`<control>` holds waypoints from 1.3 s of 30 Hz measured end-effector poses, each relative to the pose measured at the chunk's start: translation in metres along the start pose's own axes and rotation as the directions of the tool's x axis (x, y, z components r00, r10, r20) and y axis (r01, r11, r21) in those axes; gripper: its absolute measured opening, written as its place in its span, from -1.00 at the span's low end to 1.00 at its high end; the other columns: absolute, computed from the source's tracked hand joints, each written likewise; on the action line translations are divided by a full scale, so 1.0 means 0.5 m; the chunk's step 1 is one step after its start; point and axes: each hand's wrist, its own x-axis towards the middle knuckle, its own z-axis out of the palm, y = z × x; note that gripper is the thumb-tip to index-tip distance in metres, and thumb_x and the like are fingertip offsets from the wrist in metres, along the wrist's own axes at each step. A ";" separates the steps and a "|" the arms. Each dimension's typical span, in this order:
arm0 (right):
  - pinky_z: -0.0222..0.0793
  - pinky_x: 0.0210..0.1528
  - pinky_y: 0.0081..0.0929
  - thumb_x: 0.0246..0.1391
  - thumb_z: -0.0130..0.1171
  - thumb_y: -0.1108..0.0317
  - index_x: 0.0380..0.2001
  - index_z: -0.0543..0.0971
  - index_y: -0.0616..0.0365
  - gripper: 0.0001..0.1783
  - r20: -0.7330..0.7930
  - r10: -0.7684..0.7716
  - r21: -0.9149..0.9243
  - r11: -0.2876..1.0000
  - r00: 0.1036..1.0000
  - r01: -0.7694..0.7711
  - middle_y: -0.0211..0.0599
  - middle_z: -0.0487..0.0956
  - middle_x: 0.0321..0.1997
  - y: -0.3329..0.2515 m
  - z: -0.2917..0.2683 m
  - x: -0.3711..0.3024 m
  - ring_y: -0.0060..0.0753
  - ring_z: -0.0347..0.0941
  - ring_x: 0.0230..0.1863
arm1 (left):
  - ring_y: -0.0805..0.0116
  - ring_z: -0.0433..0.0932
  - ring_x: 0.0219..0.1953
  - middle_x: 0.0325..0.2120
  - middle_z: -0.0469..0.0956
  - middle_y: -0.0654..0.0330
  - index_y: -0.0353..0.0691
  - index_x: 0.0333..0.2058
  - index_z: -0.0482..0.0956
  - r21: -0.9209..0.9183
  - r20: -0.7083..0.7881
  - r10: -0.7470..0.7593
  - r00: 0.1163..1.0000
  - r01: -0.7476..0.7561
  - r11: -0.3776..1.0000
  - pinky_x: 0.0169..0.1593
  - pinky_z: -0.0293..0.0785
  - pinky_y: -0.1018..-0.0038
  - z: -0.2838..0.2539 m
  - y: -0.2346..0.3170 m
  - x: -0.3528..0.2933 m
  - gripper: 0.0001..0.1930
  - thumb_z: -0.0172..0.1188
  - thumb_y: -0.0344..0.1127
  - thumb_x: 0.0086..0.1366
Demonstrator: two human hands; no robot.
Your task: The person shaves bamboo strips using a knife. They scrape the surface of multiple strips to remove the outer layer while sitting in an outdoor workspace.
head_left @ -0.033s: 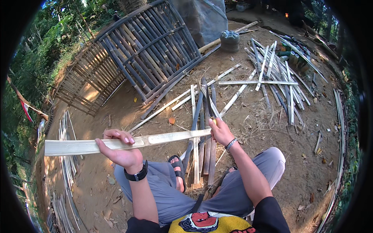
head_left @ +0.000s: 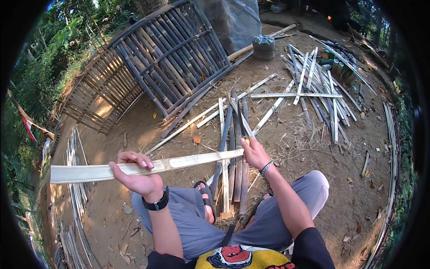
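Observation:
A pale split bamboo strip (head_left: 201,158) lies crosswise in front of me, its broad end to the left and its narrow end at my right hand. My left hand (head_left: 142,178) grips it near the broad end, thumb on the near side and fingers over the far edge. My right hand (head_left: 256,155) is closed around the handle of a long knife (head_left: 243,123). The dark blade points away from me, and a bit of yellow shows by the fingers. The strip's narrow tip meets the knife hand; the exact contact is hidden.
Bamboo slats (head_left: 225,179) lie between my feet. Ahead leans a dark bamboo rack (head_left: 174,56), beside a lighter slatted panel (head_left: 101,92). A pile of split strips (head_left: 313,85) spreads at the far right, and thin strips (head_left: 74,179) lie at left.
The strip's broad end and my left hand have dropped slightly toward me and shifted a little left. My right hand and the knife are nearly where they were.

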 end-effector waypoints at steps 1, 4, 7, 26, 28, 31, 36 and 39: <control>0.33 -0.21 -0.05 0.26 -0.11 -0.04 -0.34 0.30 0.35 -0.47 -0.012 0.010 -0.014 1.000 1.000 -0.010 0.31 0.49 -0.45 -0.011 0.002 -0.009 0.26 0.47 -0.28 | 0.49 0.24 -0.70 -0.69 0.28 0.25 -0.21 -0.46 0.36 0.011 0.002 0.007 1.000 -0.007 1.000 -0.64 0.18 0.58 -0.013 0.001 0.007 -0.42 -0.25 0.26 0.34; 0.31 -0.23 -0.04 0.27 -0.12 0.01 -0.29 0.30 0.33 -0.52 -0.047 -0.002 -0.134 0.991 0.999 -0.005 0.25 0.47 -0.44 -0.050 -0.006 -0.031 0.24 0.44 -0.30 | 0.47 0.26 -0.70 -0.67 0.31 0.23 -0.24 -0.39 0.39 -0.006 -0.051 0.054 0.997 -0.055 0.998 -0.65 0.21 0.60 -0.059 -0.013 0.038 -0.31 -0.29 0.39 0.27; 0.29 -0.30 -0.09 0.28 -0.13 0.05 -0.28 0.30 0.29 -0.58 -0.035 0.018 -0.206 0.978 0.999 -0.025 0.10 0.44 -0.52 -0.032 0.003 -0.042 0.03 0.46 -0.39 | 0.47 0.28 -0.72 -0.68 0.33 0.23 -0.19 -0.36 0.38 0.072 -0.203 0.119 0.972 -0.106 0.992 -0.69 0.23 0.62 -0.104 -0.040 0.075 -0.31 -0.34 0.41 0.28; 0.30 -0.28 0.19 0.27 -0.12 0.12 -0.26 0.24 0.31 -0.62 0.313 0.248 -0.350 0.927 0.917 -0.132 0.33 0.49 -0.54 0.050 0.196 -0.063 0.44 0.42 -0.37 | 0.61 0.24 -0.62 -0.72 0.23 0.42 -0.05 -0.54 0.37 -0.096 -0.349 -0.093 0.932 0.063 0.993 -0.45 0.23 0.63 -0.289 -0.088 0.083 -0.52 -0.07 0.22 0.33; 0.29 -0.31 0.21 0.29 -0.14 0.13 -0.25 0.23 0.29 -0.64 0.341 0.177 -0.317 0.946 0.923 -0.064 0.32 0.49 -0.53 0.031 0.210 -0.079 0.44 0.42 -0.39 | 0.61 0.20 -0.63 -0.70 0.23 0.41 -0.05 -0.55 0.36 -0.197 -0.414 -0.140 0.899 0.062 0.978 -0.46 0.20 0.61 -0.268 -0.086 0.084 -0.52 -0.09 0.22 0.34; 0.31 -0.30 0.22 0.30 -0.18 0.13 -0.25 0.23 0.28 -0.65 0.353 0.040 -0.289 0.955 0.935 0.068 0.36 0.49 -0.52 0.020 0.233 -0.098 0.44 0.43 -0.39 | 0.59 0.21 -0.62 -0.68 0.25 0.41 -0.06 -0.54 0.36 -0.268 -0.275 -0.184 0.944 0.109 0.957 -0.45 0.20 0.60 -0.272 -0.080 0.080 -0.53 -0.09 0.20 0.35; 0.31 -0.27 0.23 0.30 -0.19 0.11 -0.23 0.25 0.28 -0.63 0.175 0.258 -0.421 0.892 0.950 -0.165 0.40 0.49 -0.50 0.115 0.197 -0.027 0.49 0.42 -0.36 | 0.55 0.25 -0.60 -0.65 0.23 0.37 -0.11 -0.53 0.36 -0.389 -0.008 -0.194 0.981 0.176 0.904 -0.38 0.25 0.56 -0.276 -0.078 0.069 -0.58 0.00 0.09 0.35; 0.27 -0.28 0.23 0.30 -0.17 0.15 -0.27 0.22 0.29 -0.66 0.301 0.161 -0.282 0.957 0.940 -0.074 0.40 0.46 -0.52 0.068 0.228 -0.057 0.48 0.40 -0.36 | 0.55 0.21 -0.60 -0.65 0.21 0.37 -0.11 -0.54 0.34 -0.436 -0.133 -0.228 0.965 0.149 0.888 -0.40 0.22 0.56 -0.273 -0.073 0.068 -0.58 0.04 0.08 0.34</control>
